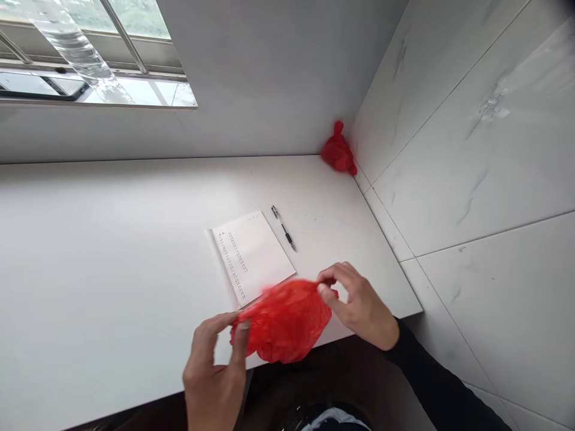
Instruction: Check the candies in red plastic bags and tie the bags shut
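A crumpled red plastic bag (287, 323) is stretched between my two hands above the table's front edge. My left hand (218, 365) pinches its left end between thumb and fingers. At the opposite end, my right hand (359, 302) grips the bag's upper right corner. Part of the bag is blurred, and I cannot tell whether anything is inside. Just beyond it lies an open notebook (256, 254) with rows of small handwriting on its page. A black and clear pen (284, 228) rests to the right of the notebook.
Another red plastic bag (338, 151), bunched up, sits in the table's far right corner. The white table (112, 257) meets a grey wall behind and marbled tiles (485, 179) on the right. A clear bottle (78, 48) stands on the windowsill at upper left.
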Demonstrator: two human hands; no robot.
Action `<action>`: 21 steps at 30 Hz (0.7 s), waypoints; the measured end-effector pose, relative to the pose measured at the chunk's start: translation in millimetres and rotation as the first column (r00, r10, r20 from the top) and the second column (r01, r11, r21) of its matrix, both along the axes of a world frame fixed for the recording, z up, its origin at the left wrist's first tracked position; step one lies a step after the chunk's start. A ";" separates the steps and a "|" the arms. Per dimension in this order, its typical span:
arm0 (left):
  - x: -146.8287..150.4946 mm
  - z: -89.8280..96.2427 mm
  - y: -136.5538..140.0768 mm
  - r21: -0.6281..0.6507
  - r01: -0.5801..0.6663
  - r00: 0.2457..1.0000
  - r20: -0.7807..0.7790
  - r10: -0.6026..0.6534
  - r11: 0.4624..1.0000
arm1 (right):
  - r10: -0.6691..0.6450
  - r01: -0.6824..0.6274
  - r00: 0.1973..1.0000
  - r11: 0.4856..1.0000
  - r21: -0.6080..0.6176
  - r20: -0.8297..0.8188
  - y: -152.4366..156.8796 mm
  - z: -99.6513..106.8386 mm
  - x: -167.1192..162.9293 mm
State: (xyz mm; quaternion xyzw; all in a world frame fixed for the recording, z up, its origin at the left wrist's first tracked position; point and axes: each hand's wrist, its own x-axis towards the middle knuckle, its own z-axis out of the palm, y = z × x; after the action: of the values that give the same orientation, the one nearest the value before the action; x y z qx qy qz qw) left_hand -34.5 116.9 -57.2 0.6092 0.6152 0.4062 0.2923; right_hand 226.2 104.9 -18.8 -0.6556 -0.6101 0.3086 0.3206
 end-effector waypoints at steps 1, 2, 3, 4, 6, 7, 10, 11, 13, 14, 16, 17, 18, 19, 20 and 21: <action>-4.2 1.8 0.0 -0.099 -0.087 0.994 0.058 0.093 0.991 | -0.067 0.067 0.998 0.998 0.006 -0.011 -1.0 1.2 5.1; -6.5 4.4 -0.3 -0.183 -0.139 0.981 0.106 0.160 0.973 | -0.119 0.119 0.993 0.993 0.010 -0.023 -2.3 2.3 9.0; -6.5 7.8 -0.8 -0.233 -0.153 0.971 0.145 0.190 0.960 | -0.148 0.149 0.988 0.989 0.012 -0.038 -3.7 3.2 11.1; -4.3 11.6 -1.1 -0.238 -0.140 0.969 0.164 0.182 0.961 | -0.154 0.154 0.987 0.988 0.007 -0.056 -5.1 4.0 11.2; 4.0 19.4 -0.7 -0.167 -0.068 0.988 0.123 0.090 0.984 | -0.119 0.118 0.989 0.993 -0.014 -0.093 -7.2 5.4 7.2; 8.4 22.8 0.0 -0.113 -0.024 0.996 0.077 0.033 0.993 | -0.099 0.097 0.988 0.995 -0.026 -0.115 -7.7 6.1 4.3; 13.1 31.0 2.6 0.024 0.027 1.000 -0.015 -0.026 0.999 | -0.130 0.127 0.966 0.992 -0.027 -0.222 -7.7 8.0 -0.5; 11.3 33.3 2.9 0.047 0.003 1.000 0.010 -0.003 0.999 | -0.172 0.176 0.949 0.984 -0.010 -0.265 -7.5 8.3 0.3; 5.8 37.7 2.1 0.053 -0.080 0.994 0.083 0.076 0.995 | -0.252 0.272 0.910 0.962 0.014 -0.329 -7.1 8.0 4.3; 3.8 39.7 1.3 0.042 -0.102 0.990 0.099 0.097 0.994 | -0.275 0.297 0.899 0.955 0.012 -0.342 -7.1 7.6 6.3; 5.2 41.8 0.4 0.036 -0.065 0.996 0.058 0.063 0.997 | -0.274 0.291 0.901 0.957 0.000 -0.336 -7.5 6.9 8.0; 9.0 41.2 1.0 0.044 -0.011 1.000 0.003 0.011 0.999 | -0.257 0.271 0.909 0.963 -0.005 -0.329 -7.9 6.9 7.2; 14.5 39.4 2.7 0.059 0.059 0.997 -0.061 -0.056 0.996 | -0.236 0.247 0.915 0.969 -0.010 -0.327 -8.5 7.4 5.4; 21.2 36.2 5.6 0.077 0.127 0.986 -0.116 -0.117 0.989 | -0.213 0.223 0.919 0.975 -0.009 -0.332 -9.2 8.2 3.2; 28.0 32.0 9.4 0.094 0.173 0.975 -0.156 -0.157 0.980 | -0.192 0.203 0.920 0.979 -0.002 -0.342 -9.9 9.2 1.0; 34.0 27.4 13.6 0.105 0.199 0.968 -0.177 -0.179 0.974 | -0.173 0.187 0.920 0.982 0.006 -0.351 -10.6 10.1 -0.5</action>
State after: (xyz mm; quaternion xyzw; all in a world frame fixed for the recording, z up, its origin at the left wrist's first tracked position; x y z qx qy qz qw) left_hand -0.5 130.6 -29.7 0.7136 0.5506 0.3610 0.2395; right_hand 225.7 94.3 -8.7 -0.6373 -0.4867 0.3768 0.4637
